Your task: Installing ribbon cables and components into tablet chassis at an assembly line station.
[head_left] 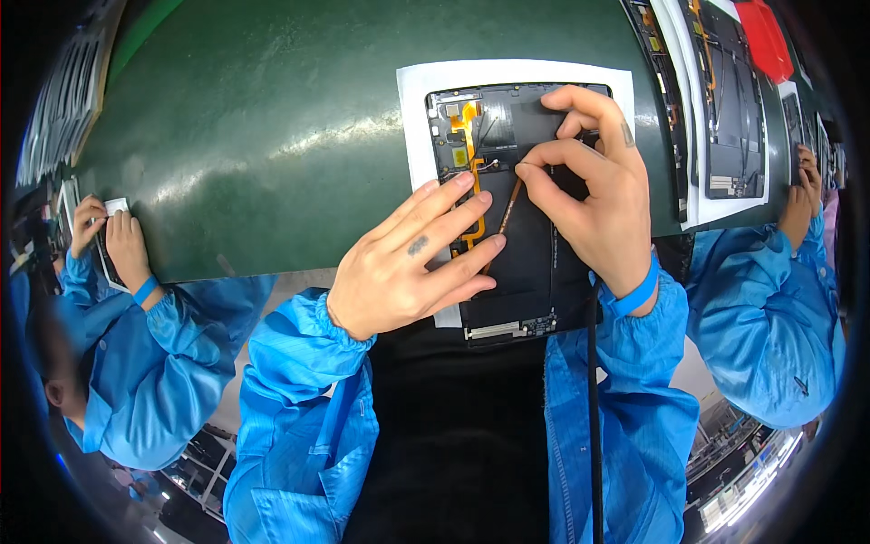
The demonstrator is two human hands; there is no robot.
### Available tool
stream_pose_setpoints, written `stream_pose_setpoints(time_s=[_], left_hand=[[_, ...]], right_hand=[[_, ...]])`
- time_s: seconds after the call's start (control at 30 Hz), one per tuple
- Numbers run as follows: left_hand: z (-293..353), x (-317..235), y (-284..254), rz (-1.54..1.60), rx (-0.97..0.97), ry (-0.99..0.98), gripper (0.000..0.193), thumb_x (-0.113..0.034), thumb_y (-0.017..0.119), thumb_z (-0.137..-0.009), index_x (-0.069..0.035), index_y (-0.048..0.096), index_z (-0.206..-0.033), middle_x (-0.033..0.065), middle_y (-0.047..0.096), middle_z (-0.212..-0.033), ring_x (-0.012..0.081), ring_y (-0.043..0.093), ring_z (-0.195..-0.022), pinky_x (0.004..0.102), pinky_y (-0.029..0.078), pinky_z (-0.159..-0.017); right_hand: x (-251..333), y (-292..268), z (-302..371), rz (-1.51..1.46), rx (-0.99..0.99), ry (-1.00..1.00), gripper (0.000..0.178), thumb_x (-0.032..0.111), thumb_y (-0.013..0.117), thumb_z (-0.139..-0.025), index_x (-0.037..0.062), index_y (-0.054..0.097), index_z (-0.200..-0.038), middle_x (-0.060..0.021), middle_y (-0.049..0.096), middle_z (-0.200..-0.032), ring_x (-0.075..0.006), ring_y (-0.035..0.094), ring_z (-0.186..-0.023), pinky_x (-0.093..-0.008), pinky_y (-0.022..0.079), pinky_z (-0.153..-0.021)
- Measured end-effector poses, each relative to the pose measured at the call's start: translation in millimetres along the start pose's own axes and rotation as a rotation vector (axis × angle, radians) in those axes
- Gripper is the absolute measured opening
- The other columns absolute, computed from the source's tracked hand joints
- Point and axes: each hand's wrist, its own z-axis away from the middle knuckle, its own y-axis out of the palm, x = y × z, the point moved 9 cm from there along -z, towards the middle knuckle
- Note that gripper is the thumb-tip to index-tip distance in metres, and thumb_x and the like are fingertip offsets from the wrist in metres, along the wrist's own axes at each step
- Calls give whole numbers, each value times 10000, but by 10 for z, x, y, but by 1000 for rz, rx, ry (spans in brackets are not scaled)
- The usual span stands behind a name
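An opened tablet housing (pixel 526 288), black inside, lies on a white sheet (pixel 416 118) in front of me. Along its left side runs an orange flex cable (pixel 468 131). My left hand (pixel 403 263) rests over that side, fingers spread and stretched out, partly covering the cable. With thumb and forefinger, my right hand (pixel 594 195) pinches the upper end of a thin copper-brown strip (pixel 509 210). The strip slants down across the housing, its lower end close to my left fingertips. Part of the housing's right side is hidden by my right hand.
The green table (pixel 263 136) stretches to the left. At right, another opened housing (pixel 729 109) lies on white sheets near a red item (pixel 764 41). Co-workers in blue sleeves sit on both sides. A stack of thin panels (pixel 72 100) stands far left. A black cord (pixel 594 408) hangs before me.
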Motion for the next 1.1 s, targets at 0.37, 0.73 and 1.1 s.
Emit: stream_pose_setpoints(time_s=[0.37,0.73,1.1], left_hand=[[-68,7,1,-9,9,13,501,-294,874,-785,-129,796,-1251,139,668,-1381,354,635,-1341,501,523,-1127],[-169,2,31,-54,-22,28,583,-310,878,-770,-84,756,-1294,99,645,-1268,297,645,-1161,431,541,-959],[-279,37,68,-69,-19,6,536,-277,861,-829,-72,741,-1310,87,631,-1227,277,604,-1019,399,535,-879]], right_hand=[[-19,21,-11,2,3,9,143,13,841,-740,5,755,-853,-84,632,-1305,-222,656,-901,-386,558,-832],[-19,36,-23,1,-2,28,150,19,843,-747,0,761,-870,-92,633,-1322,-215,644,-898,-376,556,-821],[-94,29,-23,2,2,46,131,37,844,-771,10,758,-866,-94,631,-1322,-217,640,-897,-372,554,-802]])
